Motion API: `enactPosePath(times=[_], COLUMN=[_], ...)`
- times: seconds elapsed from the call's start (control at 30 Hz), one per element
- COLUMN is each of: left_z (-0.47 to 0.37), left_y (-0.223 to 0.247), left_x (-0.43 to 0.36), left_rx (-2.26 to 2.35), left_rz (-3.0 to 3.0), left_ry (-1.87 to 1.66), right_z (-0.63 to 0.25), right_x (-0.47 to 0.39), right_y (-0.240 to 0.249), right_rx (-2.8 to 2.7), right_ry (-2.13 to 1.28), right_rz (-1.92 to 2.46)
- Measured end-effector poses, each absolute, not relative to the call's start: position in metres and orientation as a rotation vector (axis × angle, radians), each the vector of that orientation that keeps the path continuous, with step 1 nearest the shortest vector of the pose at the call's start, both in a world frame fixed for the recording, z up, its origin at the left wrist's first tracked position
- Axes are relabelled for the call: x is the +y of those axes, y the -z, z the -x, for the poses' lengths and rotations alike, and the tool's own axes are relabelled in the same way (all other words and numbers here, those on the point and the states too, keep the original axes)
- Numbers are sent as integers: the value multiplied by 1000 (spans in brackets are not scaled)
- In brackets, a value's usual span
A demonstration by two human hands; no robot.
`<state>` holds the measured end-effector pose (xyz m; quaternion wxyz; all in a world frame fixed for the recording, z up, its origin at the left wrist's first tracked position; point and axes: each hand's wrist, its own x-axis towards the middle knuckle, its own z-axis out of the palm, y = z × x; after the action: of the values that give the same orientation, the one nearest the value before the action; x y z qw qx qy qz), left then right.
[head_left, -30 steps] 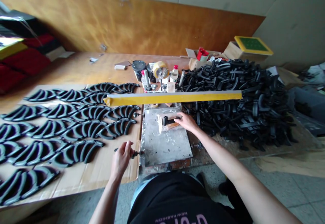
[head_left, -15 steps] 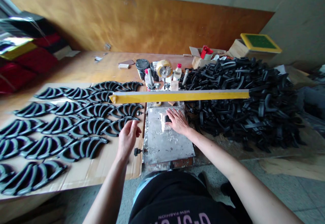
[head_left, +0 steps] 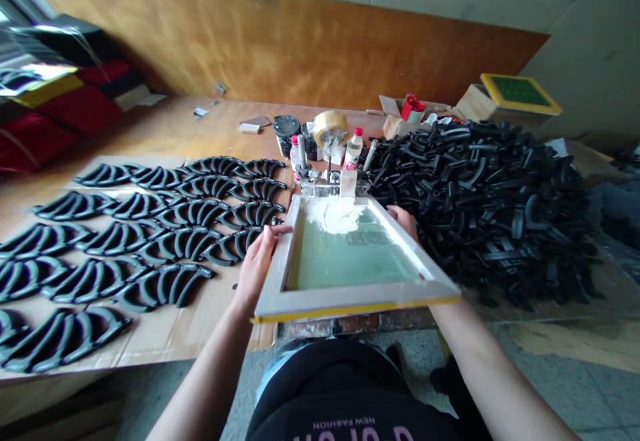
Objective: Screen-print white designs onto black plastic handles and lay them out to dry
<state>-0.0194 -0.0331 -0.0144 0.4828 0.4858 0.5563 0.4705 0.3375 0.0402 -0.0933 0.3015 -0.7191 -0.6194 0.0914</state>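
Note:
A screen-printing frame [head_left: 350, 294] is tilted low over the work plate, with green mesh [head_left: 345, 261] and a patch of white ink [head_left: 337, 216] near its far end. My left hand [head_left: 261, 254] is closed at the frame's left side, fingers at the rail. On the opposite rail, my right hand [head_left: 404, 222] grips the edge; the frame partly hides its palm and wrist. The metal plate beneath is covered by the frame. A hinge clamp [head_left: 330, 184] holds the frame at the back.
Rows of curved black plastic parts [head_left: 185, 247] lie on cardboard at left. A large heap of similar black parts [head_left: 490, 207] fills the right side. Behind the clamp stand a tape roll [head_left: 330, 127], a red-capped bottle [head_left: 354, 147] and a black tub [head_left: 287, 133].
The raised frame has swung down toward me over the plate. My right hand has left the plate for the frame's right rail, and my left hand has come to its left rail.

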Motion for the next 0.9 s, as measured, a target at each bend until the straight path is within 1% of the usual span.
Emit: enactPosePath(times=[0.1,0.2,0.3,0.43,0.6,0.67,0.73,0.83,0.9], left_z=[28,26,22,22,22,22,21,20,20], left_y=[56,95,117,124,125,125,125,124,124], left_x=[-52,-57,-55,-54,-56,-57,-57,-57,-57], left_rx=[1410,1425,1446,1492,1523,1533,1534,1536,1547], left_rz=[-1115,-1092,-1094,-1121,-1153,-1163,-1163,-1165,-1178], left_ry=[-893,-826,-804,-800,-796,-798,-801,-808,-809], right_z=[-334,-292,-254,-243,-234,-228,-226,-234,-241], right_x=[52,65,75,78,60,45,29,14,13], right_y=[69,53,49,54,67,71,70,60,51], right_rx=[-1637,-1932,-2185,-2358,-2339,-2435,-2584,-2750,-2794], right_ry=[-166,-46,-26,-61,-9,-25,-57,-136,-210], right_rz=[1842,1616,1629,1801,1916,1795,1565,1226,1120])
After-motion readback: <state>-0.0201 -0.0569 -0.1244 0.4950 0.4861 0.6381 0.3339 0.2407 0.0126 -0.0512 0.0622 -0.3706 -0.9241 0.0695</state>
